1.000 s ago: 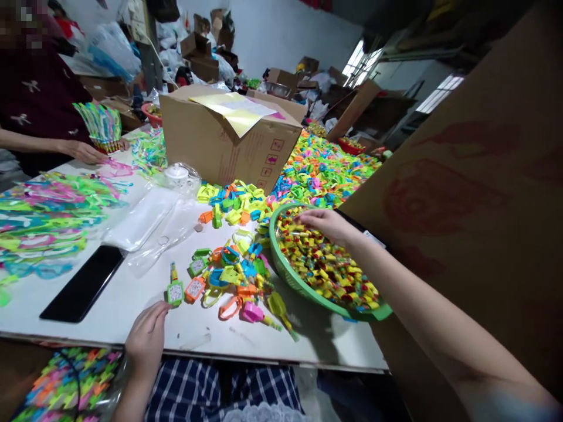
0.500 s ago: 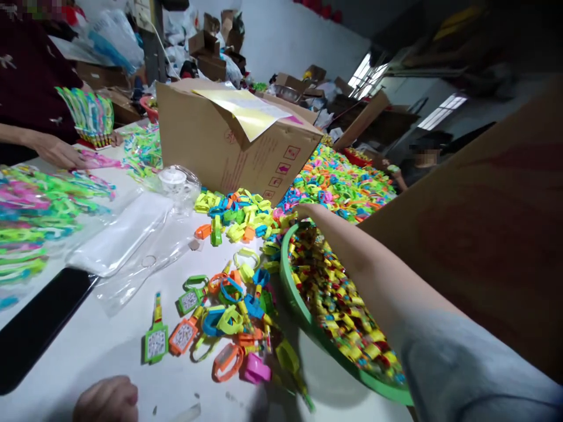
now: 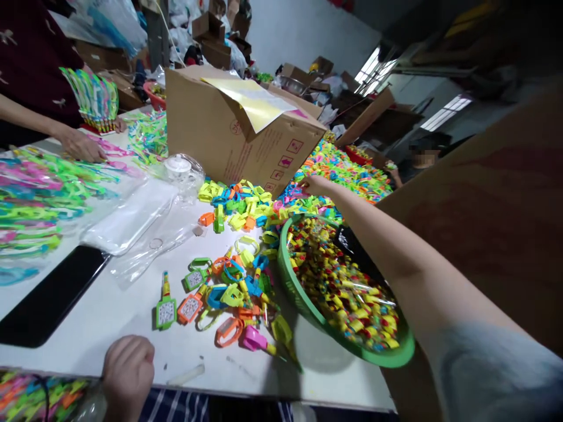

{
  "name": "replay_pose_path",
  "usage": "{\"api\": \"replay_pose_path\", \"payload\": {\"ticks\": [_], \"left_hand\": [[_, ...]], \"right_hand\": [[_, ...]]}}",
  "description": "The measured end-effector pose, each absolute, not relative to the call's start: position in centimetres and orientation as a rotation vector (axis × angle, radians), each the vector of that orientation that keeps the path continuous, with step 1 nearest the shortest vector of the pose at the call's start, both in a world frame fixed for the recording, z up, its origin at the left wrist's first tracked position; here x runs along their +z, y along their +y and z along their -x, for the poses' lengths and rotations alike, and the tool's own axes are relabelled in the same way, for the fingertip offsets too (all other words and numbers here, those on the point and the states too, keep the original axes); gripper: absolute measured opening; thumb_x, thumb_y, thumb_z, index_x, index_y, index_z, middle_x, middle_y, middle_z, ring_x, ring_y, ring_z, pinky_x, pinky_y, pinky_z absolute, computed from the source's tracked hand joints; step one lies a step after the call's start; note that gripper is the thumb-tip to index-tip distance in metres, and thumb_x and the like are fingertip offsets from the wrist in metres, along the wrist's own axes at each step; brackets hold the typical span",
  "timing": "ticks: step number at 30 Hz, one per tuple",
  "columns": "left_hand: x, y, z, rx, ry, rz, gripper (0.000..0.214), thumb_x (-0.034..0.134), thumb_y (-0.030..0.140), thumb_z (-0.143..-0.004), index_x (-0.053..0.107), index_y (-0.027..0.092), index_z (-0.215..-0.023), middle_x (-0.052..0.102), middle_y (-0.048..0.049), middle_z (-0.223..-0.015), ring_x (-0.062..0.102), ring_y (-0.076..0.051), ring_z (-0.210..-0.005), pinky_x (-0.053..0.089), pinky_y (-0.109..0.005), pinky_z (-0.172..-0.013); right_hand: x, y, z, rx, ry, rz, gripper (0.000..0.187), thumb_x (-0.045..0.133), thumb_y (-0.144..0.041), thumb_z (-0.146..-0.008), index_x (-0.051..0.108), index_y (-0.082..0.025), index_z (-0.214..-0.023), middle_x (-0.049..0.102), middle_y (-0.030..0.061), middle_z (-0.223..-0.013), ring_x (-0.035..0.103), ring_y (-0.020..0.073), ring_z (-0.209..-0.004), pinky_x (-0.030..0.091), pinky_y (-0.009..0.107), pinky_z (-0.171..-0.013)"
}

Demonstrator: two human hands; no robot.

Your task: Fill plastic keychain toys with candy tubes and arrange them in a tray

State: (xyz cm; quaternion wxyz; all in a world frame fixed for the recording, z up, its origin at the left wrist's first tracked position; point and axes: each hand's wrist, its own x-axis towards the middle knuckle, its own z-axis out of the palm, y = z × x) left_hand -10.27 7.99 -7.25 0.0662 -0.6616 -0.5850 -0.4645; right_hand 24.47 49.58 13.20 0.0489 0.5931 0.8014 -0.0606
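Note:
My left hand (image 3: 129, 362) rests at the near table edge, curled into a fist with nothing showing in it. Beyond the green basket (image 3: 295, 287), my right hand (image 3: 313, 185) reaches down to the big pile of colourful plastic toy watches (image 3: 347, 167). Its fingertips are small and partly hidden, so their grip is unclear. The basket is filled with small yellow-and-red whistle-like pieces (image 3: 352, 308). Left of it lie loose toy watches, among them a green one (image 3: 166, 312) with a yellow piece attached, an orange one (image 3: 190, 308) and a pink one (image 3: 254, 338).
A cardboard box (image 3: 197, 126) stands behind the watches. On the left are a black phone-like slab (image 3: 57, 296), a clear plastic bag (image 3: 132, 217) and bundled bright strips (image 3: 39, 205). A co-worker's hand (image 3: 83, 143) lies over strips. Another person (image 3: 420, 161) is at the far right.
The view has tilted down, showing the near table edge. My right hand appears farther past the basket's rim, over the watch pile. The left fist is more fully in view.

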Motion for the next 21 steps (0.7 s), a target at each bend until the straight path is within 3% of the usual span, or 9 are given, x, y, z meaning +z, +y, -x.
{"api": "replay_pose_path", "payload": {"ticks": [4,7,9,11,13,14,17,21], "left_hand": [[-7.6,7.9,10.7,-1.430,-1.787,1.982,0.021,0.041,0.002,-0.063,0.040,0.020,-0.051,0.046,0.0031,-0.047,0.045,-0.014,-0.050,0.032,-0.029,-0.056],[-5.5,7.8,9.4,-1.704,-1.782,1.852,0.024,0.042,0.002,-0.066,0.042,0.019,-0.050,0.047,0.0028,-0.049,0.047,-0.014,-0.053,0.033,-0.029,-0.059],[-2.5,7.4,7.0,-2.071,-1.802,1.678,0.021,0.046,0.006,-0.072,0.051,0.020,-0.057,0.053,0.0020,-0.056,0.051,-0.015,-0.061,0.037,-0.028,-0.063],[1.1,6.6,3.4,-2.587,-1.949,1.473,0.009,0.052,0.019,-0.082,0.061,0.021,-0.084,0.063,-0.0001,-0.078,0.058,-0.015,-0.075,0.043,-0.027,-0.072],[4.5,5.7,-0.5,-3.243,-1.908,1.514,0.032,0.058,0.040,-0.083,0.057,0.024,-0.110,0.065,-0.0046,-0.102,0.060,-0.019,-0.097,0.045,-0.031,-0.085],[5.8,5.2,-2.2,-3.534,-1.861,1.542,0.044,0.062,0.049,-0.079,0.055,0.024,-0.115,0.063,-0.0067,-0.112,0.058,-0.021,-0.106,0.045,-0.033,-0.089],[7.6,3.8,-5.7,-4.052,-1.849,1.039,0.054,0.066,0.059,-0.072,0.058,0.021,-0.108,0.062,-0.0083,-0.114,0.056,-0.024,-0.112,0.044,-0.036,-0.095],[7.2,2.3,-6.4,-4.014,-1.931,0.494,0.050,0.072,0.056,-0.068,0.061,0.019,-0.100,0.065,-0.0072,-0.102,0.059,-0.024,-0.107,0.047,-0.035,-0.094]], "right_hand": [[16.5,43.8,-22.9,-0.475,2.454,-1.779,0.030,0.051,-0.019,-0.088,0.066,-0.012,-0.113,0.066,0.0024,-0.073,0.050,0.0069,-0.057,0.038,0.021,-0.060],[18.4,36.0,-20.8,-0.707,2.600,-1.718,0.030,0.055,-0.026,-0.086,0.065,-0.015,-0.113,0.064,0.0014,-0.072,0.049,0.0073,-0.055,0.038,0.020,-0.056],[18.7,29.7,-19.3,-0.799,2.765,-1.660,0.029,0.058,-0.025,-0.083,0.064,-0.017,-0.111,0.065,0.0014,-0.074,0.052,0.0092,-0.059,0.040,0.021,-0.057],[18.1,23.2,-17.8,-0.894,2.926,-1.592,0.028,0.060,-0.023,-0.081,0.063,-0.016,-0.109,0.064,0.0014,-0.075,0.055,0.0110,-0.062,0.043,0.022,-0.058],[16.6,17.1,-16.5,-0.953,3.072,-1.594,0.026,0.058,-0.021,-0.083,0.062,-0.017,-0.108,0.065,0.0025,-0.078,0.057,0.0126,-0.066,0.046,0.025,-0.062],[15.6,14.4,-16.0,-0.973,3.143,-1.623,0.026,0.056,-0.020,-0.083,0.061,-0.017,-0.108,0.066,0.0034,-0.081,0.058,0.0134,-0.069,0.047,0.026,-0.064],[12.5,8.1,-15.0,-1.093,3.244,-1.727,0.031,0.054,-0.017,-0.083,0.058,-0.019,-0.115,0.067,0.0069,-0.094,0.061,0.0173,-0.082,0.049,0.032,-0.074],[9.5,4.2,-15.4,-1.616,3.141,-1.724,0.045,0.055,-0.021,-0.083,0.048,-0.024,-0.127,0.060,0.0105,-0.118,0.058,0.0213,-0.104,0.049,0.037,-0.086]]}}
